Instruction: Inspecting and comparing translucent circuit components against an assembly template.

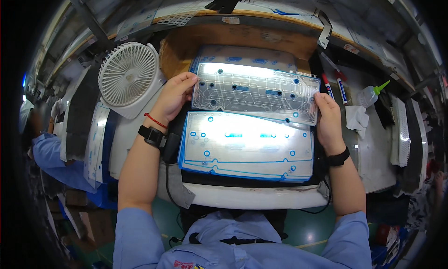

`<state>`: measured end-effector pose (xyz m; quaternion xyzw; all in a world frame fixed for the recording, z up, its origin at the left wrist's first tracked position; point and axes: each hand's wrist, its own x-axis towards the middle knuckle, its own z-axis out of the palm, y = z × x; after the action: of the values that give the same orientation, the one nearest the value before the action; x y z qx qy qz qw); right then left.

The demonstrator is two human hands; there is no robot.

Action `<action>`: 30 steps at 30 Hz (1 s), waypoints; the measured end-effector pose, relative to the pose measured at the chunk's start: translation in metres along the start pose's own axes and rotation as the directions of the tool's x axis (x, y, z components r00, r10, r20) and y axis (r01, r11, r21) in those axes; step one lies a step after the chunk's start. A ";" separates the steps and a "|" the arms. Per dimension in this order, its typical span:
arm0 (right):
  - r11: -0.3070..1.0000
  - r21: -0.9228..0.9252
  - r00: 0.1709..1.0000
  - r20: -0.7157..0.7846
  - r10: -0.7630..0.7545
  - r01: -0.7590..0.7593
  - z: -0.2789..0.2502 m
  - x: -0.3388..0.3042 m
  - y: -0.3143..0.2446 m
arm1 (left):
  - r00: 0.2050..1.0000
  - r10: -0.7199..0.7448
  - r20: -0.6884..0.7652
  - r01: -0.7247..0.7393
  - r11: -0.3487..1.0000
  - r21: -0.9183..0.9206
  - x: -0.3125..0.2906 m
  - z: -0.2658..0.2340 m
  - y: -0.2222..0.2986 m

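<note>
Both hands are holding one thing: left hand (pixel 176 94) is pinching the clear sheet (pixel 254 92) at its upper left edge, right hand (pixel 329 117) is pinching its right edge, so neither hand is wide. Some fingertips are hiding behind the sheet, so can't tell how firm the grip is. Sheet is showing pale circuit-like lines and dark dots, and is slanting a bit, right end lower. It is sitting, as seen from above, between the back stack (pixel 275 57) and the front stack (pixel 252 145), partly covering the back one; can't tell whether its lower edge is touching the front one

Risks, judging from here: thin sheet is being held only at its two ends, so uneven pull or a loose pinch could be bowing, creasing or dropping it. Low right corner could be catching the front stack, whose layers are lying out of line, and pushing them further askew. Glare is washing out part of the sheet, so a scratch or speck could be going unnoticed. Fan (pixel 129 77) is standing just left of the left hand; if running (can't tell), its air could be fluttering the film. Black cable (pixel 168 182) is hanging near the left forearm, so a sideways swing could be snagging it
</note>
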<state>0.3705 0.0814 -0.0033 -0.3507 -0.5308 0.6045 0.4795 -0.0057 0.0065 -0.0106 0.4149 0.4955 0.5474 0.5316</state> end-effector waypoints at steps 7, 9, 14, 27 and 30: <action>0.998 0.069 0.999 0.036 -0.003 0.000 -0.004 0.000 0.003 | 1.000 0.010 0.022 -0.010 1.000 -0.026 0.000 -0.001 0.000; 0.997 0.081 0.999 0.041 -0.002 -0.001 -0.005 0.001 0.004 | 1.000 -0.016 0.012 0.016 0.999 -0.043 -0.002 0.000 0.002; 0.999 -0.029 0.999 0.031 -0.037 0.038 0.001 -0.001 0.003 | 0.999 0.048 -0.016 -0.050 0.990 -0.134 0.002 -0.005 -0.003; 0.984 -0.082 0.986 -0.057 -0.160 0.155 -0.003 -0.005 -0.003 | 0.991 0.127 0.044 -0.112 0.962 -0.248 -0.006 -0.002 0.009; 0.989 0.001 0.988 -0.045 -0.150 0.151 0.001 -0.006 -0.008 | 0.996 0.091 -0.014 -0.092 0.978 -0.186 -0.004 0.001 0.007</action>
<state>0.3730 0.0748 0.0039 -0.3219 -0.5434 0.5598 0.5364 -0.0054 0.0026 -0.0032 0.3841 0.4241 0.6164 0.5410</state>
